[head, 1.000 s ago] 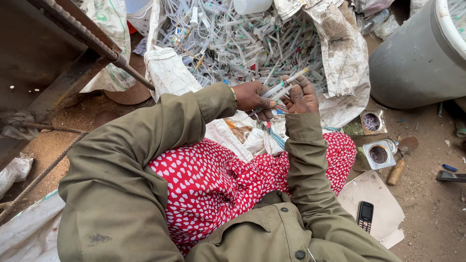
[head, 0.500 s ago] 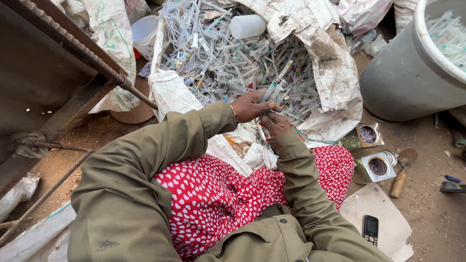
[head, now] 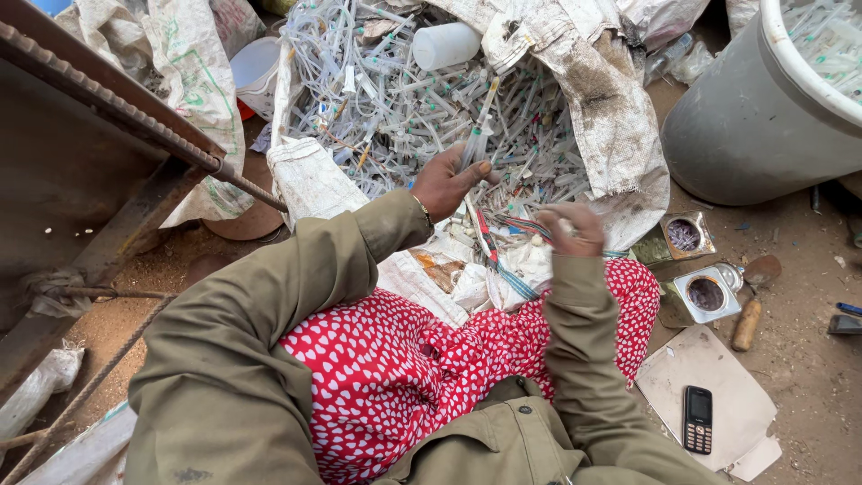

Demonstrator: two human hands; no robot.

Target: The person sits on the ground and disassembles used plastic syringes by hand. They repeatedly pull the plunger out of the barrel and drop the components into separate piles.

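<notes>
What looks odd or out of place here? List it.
A phone lies loose on a board on the dirt, beside the sack of syringes. A white bottle sits among them. The left hand holds a syringe.

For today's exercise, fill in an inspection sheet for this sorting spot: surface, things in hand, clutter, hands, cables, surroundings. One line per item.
Surface: bare sandy ground; an open woven sack spread on it.
Things in hand: one clear syringe pinched upright in the left hand, above the syringe pile in the sack.
Clutter: white plastic bottle on the pile; two small open tins; mobile phone on a flat board.
Hands: left hand in a closed grip on the syringe; right hand blurred, grip unclear.
Cables: nothing seen.
Surroundings: grey bin holding more syringes; rusty metal frame.
</notes>
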